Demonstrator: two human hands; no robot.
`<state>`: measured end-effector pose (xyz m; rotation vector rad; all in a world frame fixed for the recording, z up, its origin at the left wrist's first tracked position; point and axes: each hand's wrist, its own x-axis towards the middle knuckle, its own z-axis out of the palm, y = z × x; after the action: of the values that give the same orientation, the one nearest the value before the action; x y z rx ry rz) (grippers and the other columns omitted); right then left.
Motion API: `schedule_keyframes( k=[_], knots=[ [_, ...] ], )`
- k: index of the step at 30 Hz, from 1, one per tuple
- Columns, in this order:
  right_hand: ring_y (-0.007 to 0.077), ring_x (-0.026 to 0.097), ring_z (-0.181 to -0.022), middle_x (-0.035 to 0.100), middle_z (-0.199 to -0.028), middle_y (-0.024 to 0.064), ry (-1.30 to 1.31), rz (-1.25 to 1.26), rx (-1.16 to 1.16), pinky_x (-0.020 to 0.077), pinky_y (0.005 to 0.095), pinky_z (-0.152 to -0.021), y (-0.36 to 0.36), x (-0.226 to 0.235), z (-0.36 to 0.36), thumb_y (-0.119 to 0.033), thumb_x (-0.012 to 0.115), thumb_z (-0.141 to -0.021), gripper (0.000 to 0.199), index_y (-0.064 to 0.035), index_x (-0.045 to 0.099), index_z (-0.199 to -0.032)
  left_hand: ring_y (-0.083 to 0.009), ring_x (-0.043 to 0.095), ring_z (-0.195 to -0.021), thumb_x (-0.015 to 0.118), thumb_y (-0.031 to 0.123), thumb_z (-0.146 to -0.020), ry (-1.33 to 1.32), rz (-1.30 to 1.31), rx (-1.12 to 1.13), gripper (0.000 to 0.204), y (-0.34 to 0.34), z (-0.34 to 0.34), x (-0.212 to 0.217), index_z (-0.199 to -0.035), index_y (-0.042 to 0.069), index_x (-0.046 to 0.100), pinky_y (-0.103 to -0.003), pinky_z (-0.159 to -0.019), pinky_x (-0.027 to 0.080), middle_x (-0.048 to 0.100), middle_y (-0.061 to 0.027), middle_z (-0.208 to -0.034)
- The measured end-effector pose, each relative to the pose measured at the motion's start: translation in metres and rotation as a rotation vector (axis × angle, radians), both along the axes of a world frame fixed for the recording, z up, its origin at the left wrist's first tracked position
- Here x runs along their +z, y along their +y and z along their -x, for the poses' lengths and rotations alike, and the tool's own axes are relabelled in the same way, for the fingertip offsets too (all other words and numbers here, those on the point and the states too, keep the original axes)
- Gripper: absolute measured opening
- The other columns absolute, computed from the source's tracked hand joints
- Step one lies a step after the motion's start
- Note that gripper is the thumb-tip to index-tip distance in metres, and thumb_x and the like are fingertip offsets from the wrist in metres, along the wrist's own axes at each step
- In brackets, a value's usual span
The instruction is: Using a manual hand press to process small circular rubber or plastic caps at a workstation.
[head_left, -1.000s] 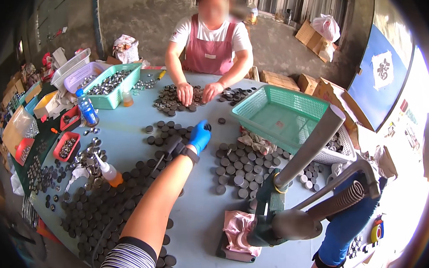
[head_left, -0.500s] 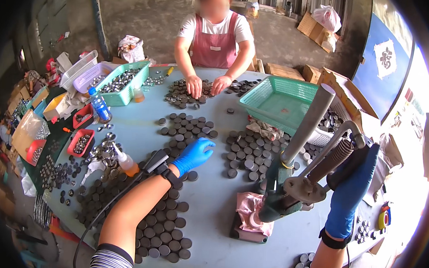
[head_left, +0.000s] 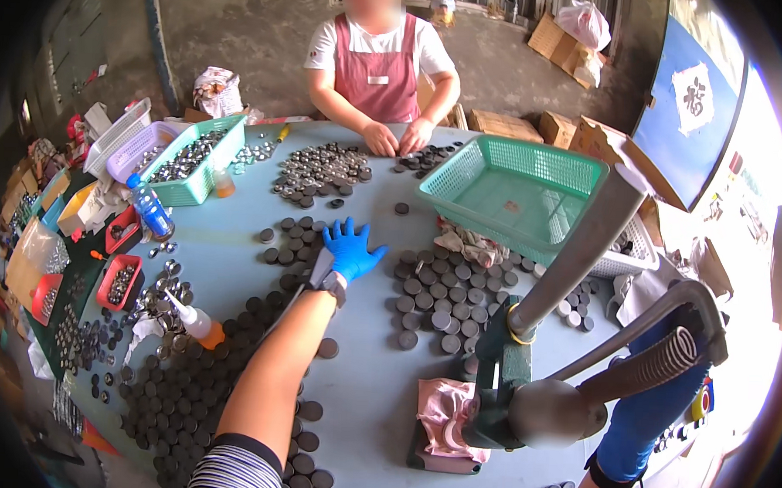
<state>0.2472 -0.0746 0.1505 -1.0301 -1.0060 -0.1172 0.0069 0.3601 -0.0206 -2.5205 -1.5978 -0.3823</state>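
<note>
My left hand (head_left: 353,249), in a blue glove, lies spread with fingers apart at the edge of a group of dark grey round discs (head_left: 294,236). Nothing shows in its grasp. At the right, my right hand (head_left: 649,421), also gloved in blue, is on the lever handle of a green hand press (head_left: 501,371). Its fingers are mostly hidden behind the press's coiled spring (head_left: 652,364) and curved lever arm (head_left: 636,329). Under the press, a pink cloth (head_left: 443,412) covers part of its base. Many more dark discs (head_left: 445,294) lie between the hands.
Across the table a co-worker (head_left: 376,78) handles small discs. A green basket (head_left: 514,219) stands at the far right, a filled one (head_left: 210,179) at the far left. Red trays (head_left: 121,280), a blue-capped bottle (head_left: 151,207) and an orange-tipped squeeze bottle (head_left: 197,323) sit to the left.
My left hand has reached farther away and spread its fingers. The press lever and spring have swung down toward me along with my right hand. The co-worker's hands have drawn together.
</note>
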Motion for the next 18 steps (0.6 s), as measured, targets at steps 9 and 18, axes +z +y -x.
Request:
schedule_keyframes(
  k=[9,18],
  knots=[
    [0.0202,0.067,-0.097,0.063,-0.115,0.0132,0.489,-0.133,0.227,0.06,0.0357,-0.08,0.035,0.052,0.052,-0.036,0.04,-0.106,0.048,-0.008,0.041,-0.144,-0.0473,0.035,-0.135,0.054,0.053,-0.092,0.048,0.012,-0.489,0.062,-0.073,0.047,-0.002,-0.146,0.025,0.044,-0.06,-0.111,0.028,0.038,-0.0256,-0.147],
    [0.0061,0.04,-0.047,0.049,-0.063,-0.0002,0.442,0.081,0.022,0.0236,0.0209,-0.036,0.048,0.084,0.085,-0.048,0.04,-0.104,0.048,-0.0069,0.064,-0.11,-0.0506,0.033,-0.135,0.059,0.04,-0.093,0.073,0.102,-0.847,0.062,-0.15,0.087,0.007,-0.149,0.026,0.038,-0.056,-0.113,0.03,0.033,-0.0216,-0.15]
  ],
)
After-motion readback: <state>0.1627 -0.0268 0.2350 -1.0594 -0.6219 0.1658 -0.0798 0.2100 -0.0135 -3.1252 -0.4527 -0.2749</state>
